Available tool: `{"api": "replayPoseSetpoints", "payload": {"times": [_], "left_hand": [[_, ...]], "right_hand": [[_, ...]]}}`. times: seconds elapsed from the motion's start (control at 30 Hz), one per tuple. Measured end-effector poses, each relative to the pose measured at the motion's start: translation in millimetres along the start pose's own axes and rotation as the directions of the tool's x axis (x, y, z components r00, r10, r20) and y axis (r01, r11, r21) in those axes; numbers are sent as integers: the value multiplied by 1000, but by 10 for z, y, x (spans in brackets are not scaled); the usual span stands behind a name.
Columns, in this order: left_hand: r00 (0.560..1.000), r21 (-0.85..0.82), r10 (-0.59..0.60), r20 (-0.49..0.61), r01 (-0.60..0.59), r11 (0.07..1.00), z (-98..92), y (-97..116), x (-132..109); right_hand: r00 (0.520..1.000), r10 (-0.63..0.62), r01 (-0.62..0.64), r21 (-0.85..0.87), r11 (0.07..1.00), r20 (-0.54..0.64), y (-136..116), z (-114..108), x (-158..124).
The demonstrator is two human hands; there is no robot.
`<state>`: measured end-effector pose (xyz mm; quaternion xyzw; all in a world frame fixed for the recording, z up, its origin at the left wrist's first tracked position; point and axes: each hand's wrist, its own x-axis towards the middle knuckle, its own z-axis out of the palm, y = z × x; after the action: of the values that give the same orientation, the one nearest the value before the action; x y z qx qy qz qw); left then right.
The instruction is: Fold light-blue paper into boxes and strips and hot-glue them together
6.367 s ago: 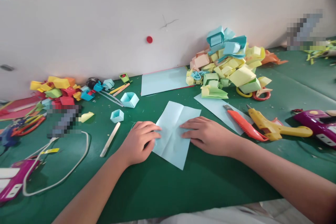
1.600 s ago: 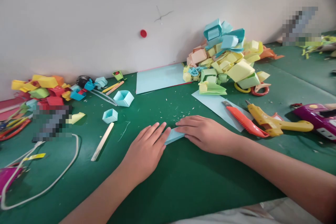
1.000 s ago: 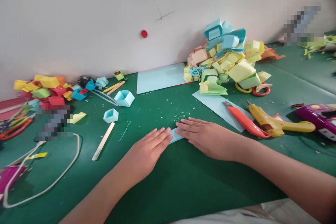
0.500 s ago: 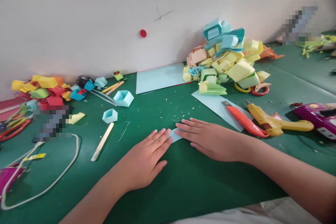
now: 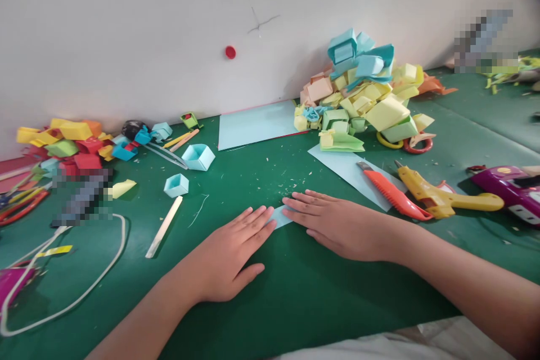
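Flatly, both hands' fingers (image 5: 258,224) touch a narrow blue paper strip (image 5: 281,218).

Left hand (image 5: 230,256) and right hand (image 5: 337,225) lie palms down, fingers (image 5: 254,226) extended, 2 bare forearms (image 5: 458,287) angled inward.

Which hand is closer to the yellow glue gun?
Right. The right hand is to the left of the yellow glue gun; the left hand is farther left.

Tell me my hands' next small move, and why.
I'd probably lift your left hand off the blue paper strip while the right hand steadies it: your hands cover both ends, leaving only the middle visible, so they can't be checked.
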<state>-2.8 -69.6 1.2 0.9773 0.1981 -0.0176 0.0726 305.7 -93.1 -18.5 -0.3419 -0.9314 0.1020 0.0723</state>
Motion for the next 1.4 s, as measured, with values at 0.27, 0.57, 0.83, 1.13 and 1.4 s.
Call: {"api": "replayPoseSetpoints", "payload": {"times": [0.27,0.57,0.83,1.13,1.4], "left_hand": [[1000,11,9,25,-9,1000,12,-25,-1],[999,4,-8,36,8,1000,0,-7,32],[1000,49,-29,2,29,998,-6,7,57],[995,57,-99,-18,100,993,-56,62,67],[992,33,-119,-30,120,992,-73,72,66]], "right_hand": [[1000,1,-1,-39,999,10,-20,27,-2],[998,20,-30,-188,982,-54,-179,31,43],[987,-5,-46,-315,948,-161,-381,116,222],[948,213,-275,-275,921,-234,-307,49,137],[889,366,-437,-269,859,-275,-26,25,-187]]}}
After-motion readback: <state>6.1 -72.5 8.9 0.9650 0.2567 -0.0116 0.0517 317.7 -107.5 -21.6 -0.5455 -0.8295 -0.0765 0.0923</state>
